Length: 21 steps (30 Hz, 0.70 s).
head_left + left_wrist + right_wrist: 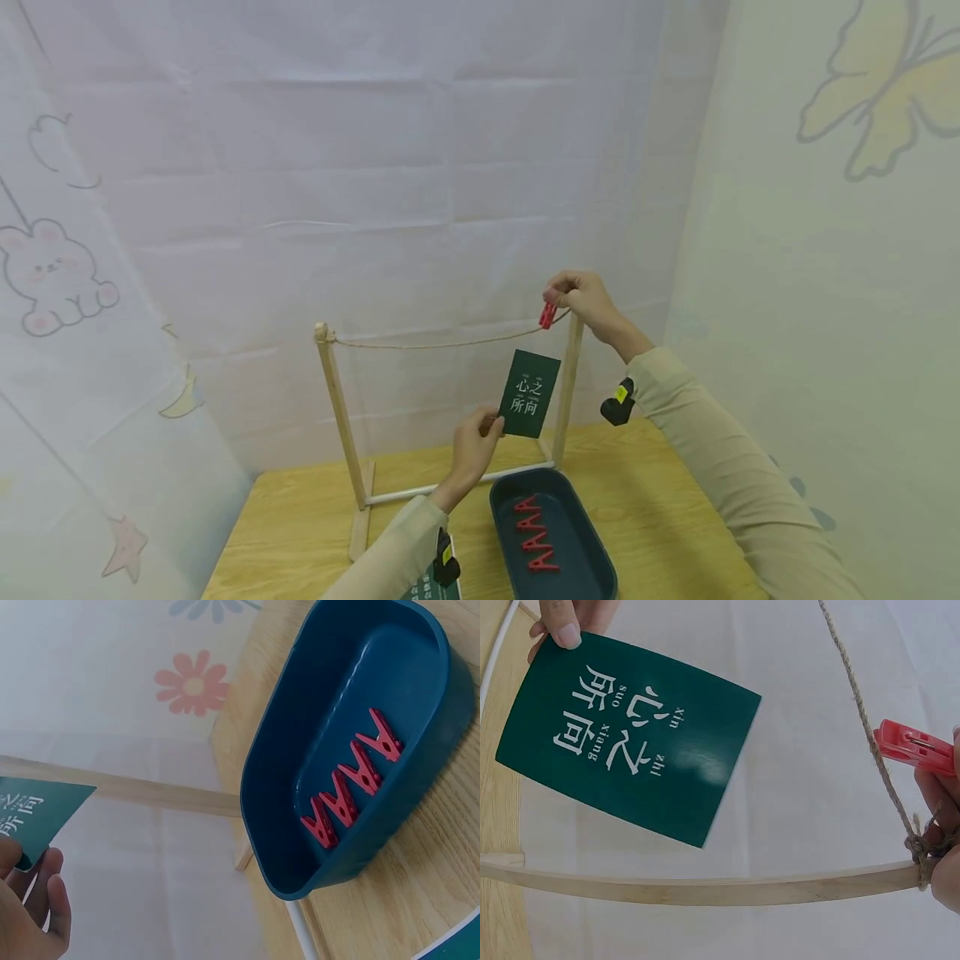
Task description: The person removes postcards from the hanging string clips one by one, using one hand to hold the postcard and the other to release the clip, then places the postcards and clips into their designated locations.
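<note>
Between its thumb and fingers my left hand pinches the lower left corner of a dark green card with white Chinese characters. The card tilts below the rope and stands apart from it. Up near the rope's right end, my right hand pinches a red clothespin. In the right wrist view the clothespin has its tip at the twine rope, close to the knot on the wooden post. Whether the tip grips the rope I cannot tell.
A wooden frame with two posts and a white bottom bar stands on the wooden table. In front is a dark blue tray holding several red clothespins. More green printed cards lie partly behind the left sleeve.
</note>
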Each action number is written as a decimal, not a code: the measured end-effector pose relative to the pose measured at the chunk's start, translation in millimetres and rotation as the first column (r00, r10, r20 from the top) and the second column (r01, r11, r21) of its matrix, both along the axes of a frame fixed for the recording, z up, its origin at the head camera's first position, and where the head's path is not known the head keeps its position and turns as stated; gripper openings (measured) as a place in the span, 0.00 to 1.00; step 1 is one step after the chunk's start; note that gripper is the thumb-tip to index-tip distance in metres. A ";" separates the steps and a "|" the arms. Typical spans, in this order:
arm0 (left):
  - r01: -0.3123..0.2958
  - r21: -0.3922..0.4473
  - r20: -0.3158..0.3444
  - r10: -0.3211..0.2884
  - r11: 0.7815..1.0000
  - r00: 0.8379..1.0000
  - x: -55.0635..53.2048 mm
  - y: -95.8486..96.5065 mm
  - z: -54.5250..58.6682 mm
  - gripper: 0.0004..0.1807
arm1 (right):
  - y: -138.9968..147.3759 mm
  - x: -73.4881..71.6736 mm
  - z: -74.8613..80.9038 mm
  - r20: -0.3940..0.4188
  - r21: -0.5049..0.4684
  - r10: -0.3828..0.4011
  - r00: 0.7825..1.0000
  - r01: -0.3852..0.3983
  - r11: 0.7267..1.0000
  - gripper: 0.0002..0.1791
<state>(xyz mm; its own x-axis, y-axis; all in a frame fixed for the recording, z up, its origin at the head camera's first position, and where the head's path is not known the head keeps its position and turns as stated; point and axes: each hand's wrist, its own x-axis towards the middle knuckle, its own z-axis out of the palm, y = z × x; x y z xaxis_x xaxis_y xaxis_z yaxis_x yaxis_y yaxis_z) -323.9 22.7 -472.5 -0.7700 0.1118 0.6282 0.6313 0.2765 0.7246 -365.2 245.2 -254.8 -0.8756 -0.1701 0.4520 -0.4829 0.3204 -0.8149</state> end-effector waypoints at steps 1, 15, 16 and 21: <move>-0.006 -0.006 0.001 0.006 1.000 1.000 0.5 -1.6 -0.8 0.05 | 0.4 -1.9 -1.0 0.000 -0.003 0.000 1.000 0.000 1.000 0.10; -0.100 -0.065 0.054 0.104 0.993 0.993 6.4 -30.9 -17.0 0.04 | 0.2 -0.3 5.5 0.002 0.031 0.029 1.000 -0.029 0.999 0.11; -0.102 -0.063 0.062 0.106 0.993 0.992 6.4 -32.9 -18.5 0.04 | 1.1 -1.6 4.8 -0.001 0.029 0.028 1.000 -0.028 0.999 0.11; -0.104 -0.045 0.089 0.107 0.994 0.990 6.0 -42.4 -25.5 0.03 | 3.3 -9.4 -1.1 -0.012 0.020 0.010 1.000 -0.010 1.000 0.11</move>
